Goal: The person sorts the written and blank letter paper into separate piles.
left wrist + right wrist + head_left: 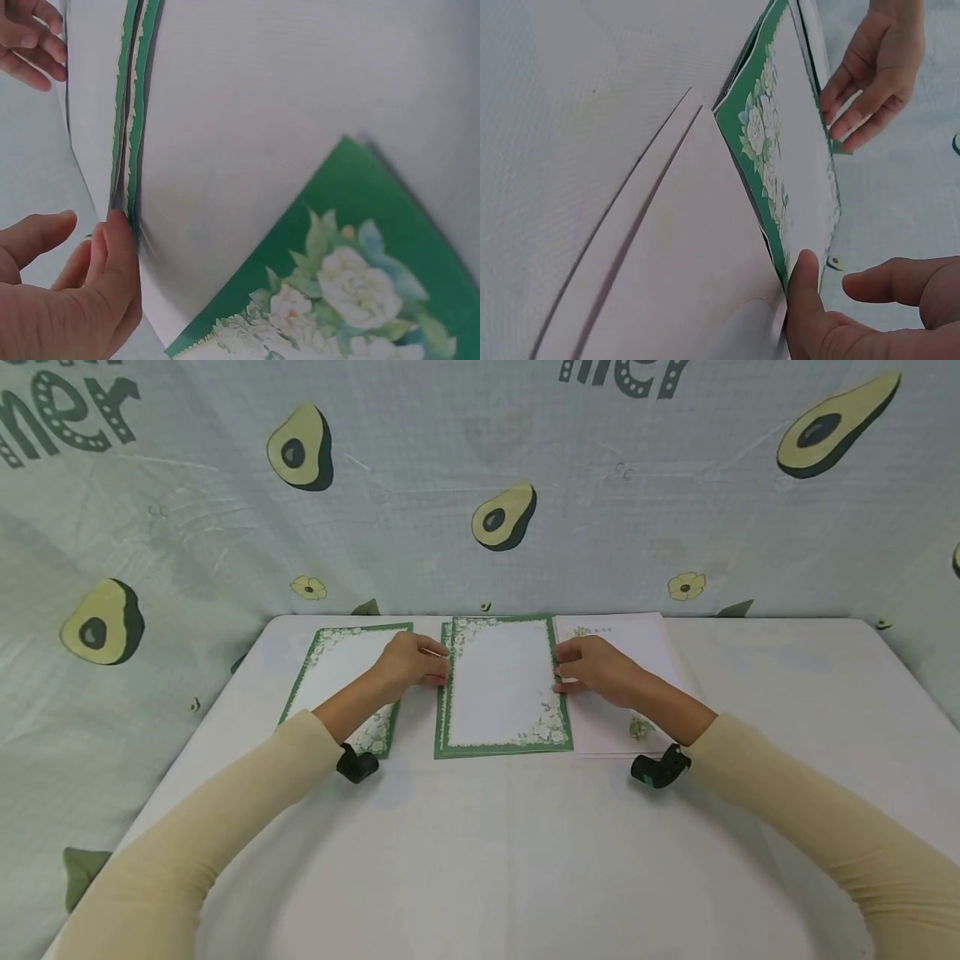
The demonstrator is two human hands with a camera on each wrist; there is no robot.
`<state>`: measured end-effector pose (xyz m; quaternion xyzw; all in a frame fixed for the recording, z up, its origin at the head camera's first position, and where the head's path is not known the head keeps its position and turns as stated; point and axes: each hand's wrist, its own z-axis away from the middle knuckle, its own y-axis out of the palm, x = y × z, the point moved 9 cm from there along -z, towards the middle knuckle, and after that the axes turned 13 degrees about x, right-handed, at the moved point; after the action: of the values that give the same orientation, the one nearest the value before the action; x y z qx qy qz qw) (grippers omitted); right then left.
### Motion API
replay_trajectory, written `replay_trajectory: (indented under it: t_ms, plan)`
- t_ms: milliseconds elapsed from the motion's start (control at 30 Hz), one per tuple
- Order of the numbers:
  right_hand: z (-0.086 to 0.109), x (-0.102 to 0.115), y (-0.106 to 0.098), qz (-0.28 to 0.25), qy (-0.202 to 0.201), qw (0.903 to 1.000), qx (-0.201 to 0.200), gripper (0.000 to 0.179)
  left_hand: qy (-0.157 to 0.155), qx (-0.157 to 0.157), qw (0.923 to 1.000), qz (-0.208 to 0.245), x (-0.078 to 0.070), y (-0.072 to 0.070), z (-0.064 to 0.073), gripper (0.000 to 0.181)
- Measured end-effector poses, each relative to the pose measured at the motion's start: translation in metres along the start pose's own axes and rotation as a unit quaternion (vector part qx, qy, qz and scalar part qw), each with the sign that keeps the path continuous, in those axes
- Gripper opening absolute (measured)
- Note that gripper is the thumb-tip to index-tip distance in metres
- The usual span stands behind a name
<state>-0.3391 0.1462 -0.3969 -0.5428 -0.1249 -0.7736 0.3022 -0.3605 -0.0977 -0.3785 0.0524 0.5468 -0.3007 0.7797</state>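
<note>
A small stack of green-bordered floral sheets (502, 685) lies in the middle of the table, its layers slightly offset at the left edge. My left hand (416, 660) touches that left edge with its fingers; in the left wrist view the thumb stands away from the sheets. On the opposite side, the fingers of my right hand (600, 670) press against the stack's right edge. The right wrist view shows that thumb also apart from the paper. Beneath my right hand are pale pinkish sheets (675, 225) with a small floral print, bordering the stack.
Another green-bordered floral sheet (348, 660) lies at the left, partly covered by my left forearm. A white cloth covers the table (510, 852). Behind it hangs a pale curtain (420, 527) printed with avocados.
</note>
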Motion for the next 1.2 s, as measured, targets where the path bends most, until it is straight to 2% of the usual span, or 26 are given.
replay_trajectory:
  t_ms: [133,267,500,667,800,1000,1100,1200]
  plan:
    - [-0.001,0.0,0.001,-0.029,0.001,0.9995,0.011,0.051,0.009,0.004,0.9994,0.033,0.0,-0.001,0.001,0.039]
    - [-0.005,0.0,0.004,-0.068,-0.002,0.9974,0.025,0.051,0.013,-0.009,0.999,0.042,0.002,-0.007,0.001,0.04]
    - [-0.009,0.004,0.014,-0.113,0.0,0.9927,0.043,0.053,-0.014,-0.028,0.9986,0.042,0.012,-0.017,0.0,0.041]
    - [-0.006,0.005,0.016,-0.116,0.005,0.992,0.048,0.054,-0.047,-0.031,0.9977,0.038,0.022,-0.02,-0.008,0.047]
    - [-0.006,0.003,0.013,-0.101,0.005,0.9938,0.046,0.056,-0.055,-0.047,0.9971,0.025,0.024,-0.02,-0.01,0.049]
    - [-0.01,0.003,0.009,-0.052,0.003,0.9981,0.034,0.056,-0.051,-0.079,0.9956,-0.004,0.02,-0.022,-0.005,0.05]
    - [-0.011,0.003,0.008,-0.046,0.004,0.9985,0.03,0.055,-0.041,-0.089,0.9948,-0.025,0.017,-0.021,-0.003,0.045]
    - [-0.012,0.001,0.007,-0.046,0.007,0.9987,0.021,0.055,-0.026,-0.094,0.9929,-0.067,0.012,-0.018,-0.003,0.042]
